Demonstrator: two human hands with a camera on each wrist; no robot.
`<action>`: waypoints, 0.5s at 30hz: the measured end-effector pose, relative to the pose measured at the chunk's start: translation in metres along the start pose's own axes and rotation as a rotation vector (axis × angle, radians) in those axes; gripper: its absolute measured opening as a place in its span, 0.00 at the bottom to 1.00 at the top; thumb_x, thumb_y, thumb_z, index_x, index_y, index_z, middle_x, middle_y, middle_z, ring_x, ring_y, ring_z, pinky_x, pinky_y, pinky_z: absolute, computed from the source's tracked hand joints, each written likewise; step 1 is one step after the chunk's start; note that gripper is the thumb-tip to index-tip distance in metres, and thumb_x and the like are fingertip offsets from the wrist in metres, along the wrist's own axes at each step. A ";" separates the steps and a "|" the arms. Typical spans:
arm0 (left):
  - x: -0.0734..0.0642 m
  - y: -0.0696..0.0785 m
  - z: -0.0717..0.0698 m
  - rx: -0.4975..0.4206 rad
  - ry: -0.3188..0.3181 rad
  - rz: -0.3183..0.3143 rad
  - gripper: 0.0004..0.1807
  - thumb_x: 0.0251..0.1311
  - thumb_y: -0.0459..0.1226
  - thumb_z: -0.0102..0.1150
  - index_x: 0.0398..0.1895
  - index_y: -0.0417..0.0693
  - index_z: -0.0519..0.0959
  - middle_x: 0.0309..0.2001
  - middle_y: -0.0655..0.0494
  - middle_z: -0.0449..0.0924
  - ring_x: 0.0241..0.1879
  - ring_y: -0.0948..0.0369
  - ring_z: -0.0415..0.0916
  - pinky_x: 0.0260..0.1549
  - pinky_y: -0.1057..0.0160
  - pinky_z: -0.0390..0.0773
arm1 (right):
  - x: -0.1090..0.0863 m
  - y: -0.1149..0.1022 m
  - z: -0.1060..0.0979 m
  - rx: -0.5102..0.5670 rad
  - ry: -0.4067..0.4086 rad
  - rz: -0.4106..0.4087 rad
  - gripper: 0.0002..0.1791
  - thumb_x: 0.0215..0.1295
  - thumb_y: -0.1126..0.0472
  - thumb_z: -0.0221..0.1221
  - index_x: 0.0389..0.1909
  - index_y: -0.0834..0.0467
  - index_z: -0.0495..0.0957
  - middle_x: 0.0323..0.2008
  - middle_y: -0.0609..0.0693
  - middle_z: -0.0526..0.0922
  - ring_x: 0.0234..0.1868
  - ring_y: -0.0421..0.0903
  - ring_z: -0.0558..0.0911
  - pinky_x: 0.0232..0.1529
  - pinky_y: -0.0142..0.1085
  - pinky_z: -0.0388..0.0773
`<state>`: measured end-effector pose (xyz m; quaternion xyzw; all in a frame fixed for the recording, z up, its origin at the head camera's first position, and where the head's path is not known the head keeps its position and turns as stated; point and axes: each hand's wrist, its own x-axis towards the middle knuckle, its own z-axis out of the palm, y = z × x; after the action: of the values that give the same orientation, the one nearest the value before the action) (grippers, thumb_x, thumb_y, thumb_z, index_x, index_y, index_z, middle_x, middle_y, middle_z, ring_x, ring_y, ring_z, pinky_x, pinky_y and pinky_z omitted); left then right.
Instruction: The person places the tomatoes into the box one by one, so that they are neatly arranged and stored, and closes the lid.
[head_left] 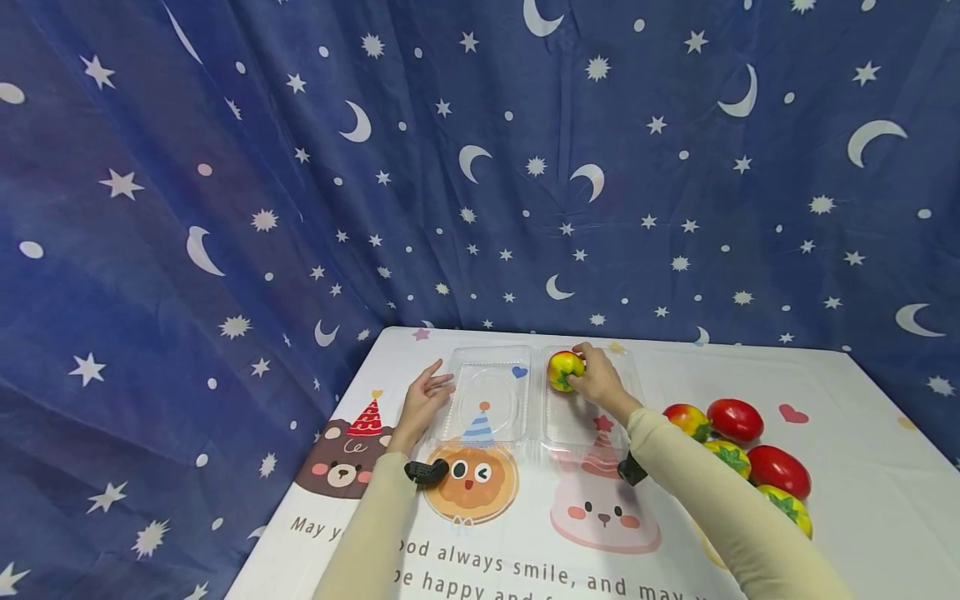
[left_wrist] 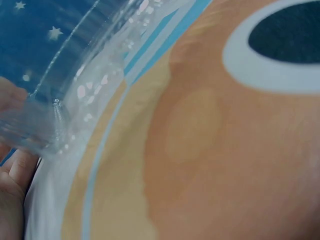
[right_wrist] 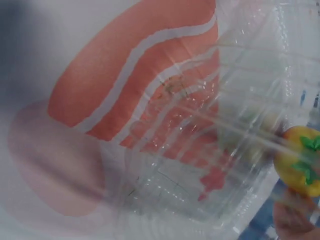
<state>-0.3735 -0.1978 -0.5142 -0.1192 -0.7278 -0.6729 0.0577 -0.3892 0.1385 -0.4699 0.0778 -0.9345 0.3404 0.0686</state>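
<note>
The right hand point(head_left: 600, 380) pinches a glossy, rounded red-and-yellow fruit point(head_left: 560, 370) at eleven o'clock over the three o'clock half of a clear, ridged plastic container point(head_left: 491, 385), the left hand's point(head_left: 422, 407) fingers loosely spread at its nine o'clock rim.

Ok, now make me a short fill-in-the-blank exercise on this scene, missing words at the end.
The leaves on the fruit in the right grip are ____.
The left grip is at the ____ edge of the clear box.
The all-red fruits in view number ____.
The moons on the blue curtain are ____.

Missing words: green; left; two; white.
</note>
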 end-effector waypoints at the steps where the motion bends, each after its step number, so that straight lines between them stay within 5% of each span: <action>1: -0.001 0.001 0.001 -0.001 -0.003 -0.005 0.34 0.64 0.24 0.56 0.73 0.34 0.60 0.58 0.25 0.72 0.52 0.35 0.76 0.39 0.70 0.79 | -0.001 0.001 0.000 0.004 -0.002 0.011 0.32 0.58 0.67 0.66 0.62 0.69 0.66 0.56 0.72 0.72 0.52 0.64 0.75 0.58 0.56 0.71; 15: -0.002 0.006 -0.001 0.036 -0.025 -0.039 0.35 0.66 0.26 0.57 0.75 0.37 0.58 0.61 0.27 0.71 0.55 0.37 0.75 0.43 0.70 0.78 | -0.008 0.002 -0.007 0.023 -0.032 0.046 0.35 0.59 0.63 0.67 0.64 0.71 0.63 0.57 0.72 0.71 0.57 0.65 0.73 0.62 0.56 0.68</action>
<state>-0.3698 -0.1988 -0.5087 -0.1121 -0.7427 -0.6591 0.0377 -0.3816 0.1454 -0.4677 0.0624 -0.9330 0.3515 0.0450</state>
